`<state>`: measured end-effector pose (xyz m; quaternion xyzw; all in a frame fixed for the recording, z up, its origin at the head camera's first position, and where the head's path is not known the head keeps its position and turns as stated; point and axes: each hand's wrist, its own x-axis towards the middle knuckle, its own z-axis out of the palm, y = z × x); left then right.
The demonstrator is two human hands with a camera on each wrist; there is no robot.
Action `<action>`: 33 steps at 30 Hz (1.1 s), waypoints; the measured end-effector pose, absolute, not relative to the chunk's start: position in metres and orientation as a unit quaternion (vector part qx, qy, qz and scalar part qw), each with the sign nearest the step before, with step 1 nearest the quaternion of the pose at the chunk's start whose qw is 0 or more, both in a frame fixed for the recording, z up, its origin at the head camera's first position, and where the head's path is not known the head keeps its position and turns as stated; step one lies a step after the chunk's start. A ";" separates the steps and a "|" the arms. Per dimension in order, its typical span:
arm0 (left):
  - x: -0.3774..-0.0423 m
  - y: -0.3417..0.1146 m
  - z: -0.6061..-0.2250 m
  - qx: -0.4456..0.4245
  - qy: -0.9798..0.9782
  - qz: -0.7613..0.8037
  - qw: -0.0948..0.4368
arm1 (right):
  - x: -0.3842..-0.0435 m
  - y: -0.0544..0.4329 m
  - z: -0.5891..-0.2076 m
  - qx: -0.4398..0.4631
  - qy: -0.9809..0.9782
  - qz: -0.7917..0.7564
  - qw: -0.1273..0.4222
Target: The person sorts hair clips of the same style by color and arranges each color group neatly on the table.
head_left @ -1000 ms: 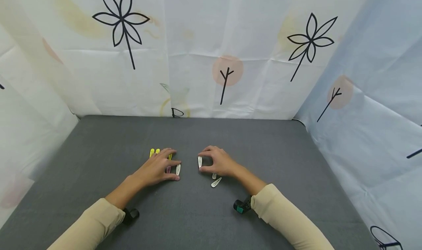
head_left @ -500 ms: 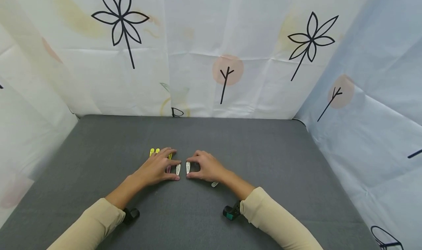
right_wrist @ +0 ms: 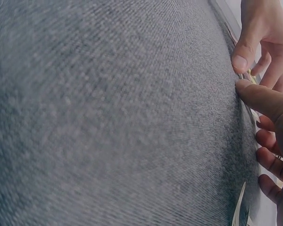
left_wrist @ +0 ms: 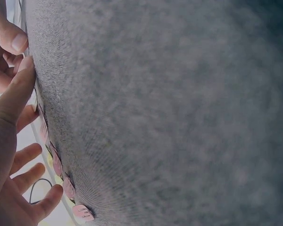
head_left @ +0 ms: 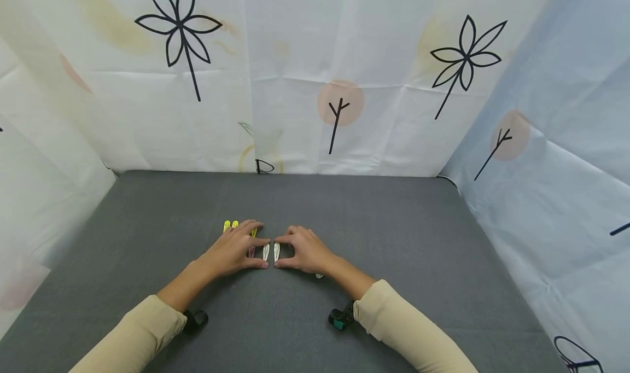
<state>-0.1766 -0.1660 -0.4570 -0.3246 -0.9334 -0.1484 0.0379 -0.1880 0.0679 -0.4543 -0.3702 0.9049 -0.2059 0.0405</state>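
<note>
My left hand (head_left: 235,252) pinches a white snap hair clip (head_left: 266,252) end to end between thumb and index finger, low at the table. Close on its right, my right hand (head_left: 309,251) holds another white hair clip (head_left: 276,251) the same way. The two clips stand nearly parallel with a narrow gap. Yellow hair clips (head_left: 227,225) show beyond my left knuckles, and a pink hair clip (head_left: 252,251) is partly covered by that hand. In the left wrist view, several pink clips (left_wrist: 83,212) lie in a row with yellow ones behind.
A loose white hair clip (head_left: 319,276) is mostly hidden under my right wrist; in the right wrist view pale clips (right_wrist: 238,207) lie by the lower edge. Grey cloth (head_left: 394,225) covers the table. Patterned white curtains (head_left: 295,45) enclose its back and sides.
My right hand has slid left with its white clip, up beside the left hand's clip. My left hand has stayed in place. The loose white clips at right are now mostly covered.
</note>
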 end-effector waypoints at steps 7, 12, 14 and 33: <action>-0.176 -0.166 -0.457 -0.324 -0.933 -0.150 0.038 | -0.188 0.066 -0.454 -0.364 0.905 -0.213 0.046; -0.176 -0.166 -0.457 -0.322 -0.934 -0.152 0.036 | -0.187 0.069 -0.452 -0.366 0.900 -0.231 0.051; -0.176 -0.165 -0.456 -0.322 -0.934 -0.153 0.036 | -0.187 0.073 -0.449 -0.365 0.897 -0.243 0.053; -0.176 -0.169 -0.457 -0.327 -0.930 -0.161 0.037 | -0.185 0.157 -0.437 -0.379 0.888 -0.254 0.058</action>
